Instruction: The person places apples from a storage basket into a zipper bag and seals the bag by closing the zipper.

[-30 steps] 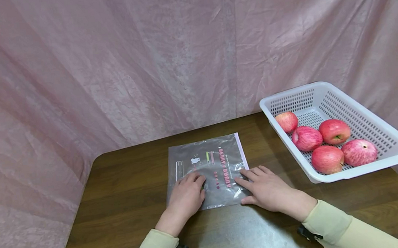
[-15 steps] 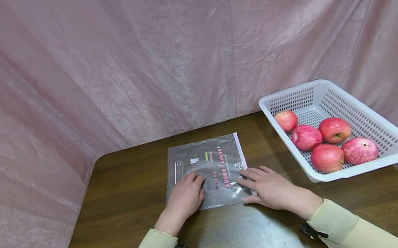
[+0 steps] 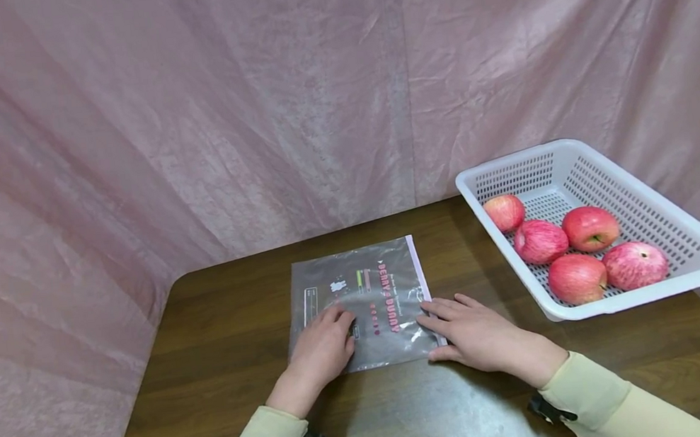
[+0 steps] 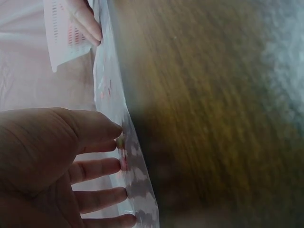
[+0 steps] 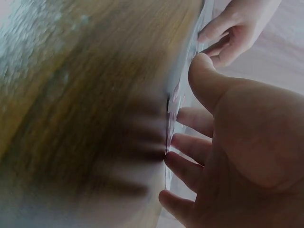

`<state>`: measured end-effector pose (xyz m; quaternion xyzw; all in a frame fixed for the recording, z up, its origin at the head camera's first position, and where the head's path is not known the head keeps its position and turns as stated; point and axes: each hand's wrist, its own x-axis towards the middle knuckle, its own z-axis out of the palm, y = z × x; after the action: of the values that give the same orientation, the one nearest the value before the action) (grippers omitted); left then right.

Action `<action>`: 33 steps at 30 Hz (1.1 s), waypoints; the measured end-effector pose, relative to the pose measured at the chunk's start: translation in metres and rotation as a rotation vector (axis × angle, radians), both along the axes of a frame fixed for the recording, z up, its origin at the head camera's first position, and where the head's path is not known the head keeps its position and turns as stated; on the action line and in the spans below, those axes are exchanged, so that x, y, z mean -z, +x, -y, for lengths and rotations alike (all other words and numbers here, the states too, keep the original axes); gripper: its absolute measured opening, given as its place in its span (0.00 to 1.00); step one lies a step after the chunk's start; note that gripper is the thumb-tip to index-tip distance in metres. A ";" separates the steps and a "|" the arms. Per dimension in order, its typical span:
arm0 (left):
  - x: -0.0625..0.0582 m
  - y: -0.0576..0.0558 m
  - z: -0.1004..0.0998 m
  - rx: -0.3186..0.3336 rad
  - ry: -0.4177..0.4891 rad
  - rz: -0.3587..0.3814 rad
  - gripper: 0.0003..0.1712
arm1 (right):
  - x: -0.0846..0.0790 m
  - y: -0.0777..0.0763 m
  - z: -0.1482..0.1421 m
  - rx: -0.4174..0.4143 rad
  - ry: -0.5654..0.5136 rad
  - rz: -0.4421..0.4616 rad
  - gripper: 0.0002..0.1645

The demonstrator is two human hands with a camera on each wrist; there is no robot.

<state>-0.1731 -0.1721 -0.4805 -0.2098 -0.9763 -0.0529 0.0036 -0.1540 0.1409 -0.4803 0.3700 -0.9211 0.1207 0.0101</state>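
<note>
A clear zip bag [image 3: 365,302] with pink lettering and a small white bunny print lies flat on the wooden table. Its pale lilac zip strip [image 3: 417,265] runs along the right side. My left hand [image 3: 321,346] rests on the bag's lower left part, fingertips spread on the plastic, as the left wrist view also shows. The right hand [image 3: 474,333] lies across the lower end of the zip strip with extended fingers on the bag's right edge. Part of the strip is hidden under it.
To the right stands a white slotted plastic basket [image 3: 635,192] holding several red apples [image 3: 591,228]. A pink curtain [image 3: 287,111] hangs behind the wooden table [image 3: 210,347]. The table's left and back edges show.
The bag has slid slightly left, with my left hand moving along with it. My right hand has shifted a little to the right, still touching the bag's edge.
</note>
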 end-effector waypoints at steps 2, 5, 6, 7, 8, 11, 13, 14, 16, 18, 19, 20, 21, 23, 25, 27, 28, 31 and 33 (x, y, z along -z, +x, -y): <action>-0.001 0.000 0.000 0.001 0.001 -0.001 0.22 | 0.000 0.000 0.000 -0.004 -0.004 -0.001 0.39; -0.002 -0.001 -0.002 0.003 0.004 -0.016 0.21 | -0.001 0.001 -0.002 0.001 -0.010 -0.009 0.39; -0.002 -0.001 -0.004 0.000 0.008 -0.023 0.20 | -0.002 0.002 -0.003 0.005 -0.010 -0.017 0.39; -0.002 -0.001 -0.006 -0.003 0.012 -0.035 0.20 | -0.002 0.002 -0.003 0.011 -0.011 -0.024 0.40; -0.002 -0.001 -0.008 -0.009 0.018 -0.045 0.19 | -0.002 0.002 -0.004 0.019 -0.011 -0.035 0.40; -0.004 -0.003 -0.017 -0.019 0.052 -0.087 0.18 | -0.002 0.003 -0.007 0.049 -0.011 -0.068 0.40; -0.005 -0.004 -0.025 -0.016 0.078 -0.125 0.16 | -0.002 0.003 -0.009 0.073 -0.013 -0.084 0.40; -0.006 -0.005 -0.029 -0.010 0.090 -0.142 0.16 | -0.001 0.004 -0.011 0.086 -0.014 -0.088 0.40; -0.008 -0.007 -0.038 0.005 0.108 -0.171 0.15 | 0.001 0.005 -0.013 0.108 -0.016 -0.095 0.40; -0.010 -0.009 -0.047 0.020 0.122 -0.191 0.15 | 0.002 0.006 -0.016 0.132 -0.018 -0.094 0.40; -0.011 -0.009 -0.051 0.025 0.126 -0.197 0.17 | 0.003 0.007 -0.017 0.140 -0.020 -0.093 0.41; -0.011 -0.010 -0.055 0.031 0.130 -0.200 0.17 | 0.004 0.007 -0.018 0.147 -0.022 -0.095 0.41; -0.012 -0.011 -0.059 0.036 0.134 -0.203 0.18 | 0.004 0.008 -0.019 0.153 -0.023 -0.099 0.41; -0.012 -0.013 -0.066 0.042 0.138 -0.198 0.18 | 0.005 0.010 -0.021 0.166 -0.026 -0.110 0.41; -0.012 -0.016 -0.074 0.047 0.135 -0.189 0.18 | 0.005 0.012 -0.023 0.177 -0.028 -0.121 0.41; -0.012 -0.018 -0.081 0.052 0.132 -0.178 0.19 | 0.005 0.013 -0.026 0.190 -0.030 -0.132 0.41; -0.012 -0.019 -0.085 0.052 0.127 -0.172 0.19 | 0.005 0.014 -0.027 0.194 -0.031 -0.134 0.40; -0.012 -0.022 -0.094 0.045 0.111 -0.157 0.20 | 0.005 0.014 -0.029 0.205 -0.030 -0.138 0.41; -0.012 -0.024 -0.100 0.036 0.094 -0.137 0.20 | 0.006 0.015 -0.030 0.211 -0.028 -0.142 0.41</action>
<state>-0.1972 -0.0723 -0.4682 -0.2302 -0.9663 -0.0843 0.0791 -0.1395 0.1710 -0.4859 0.2786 -0.9501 0.1053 0.0931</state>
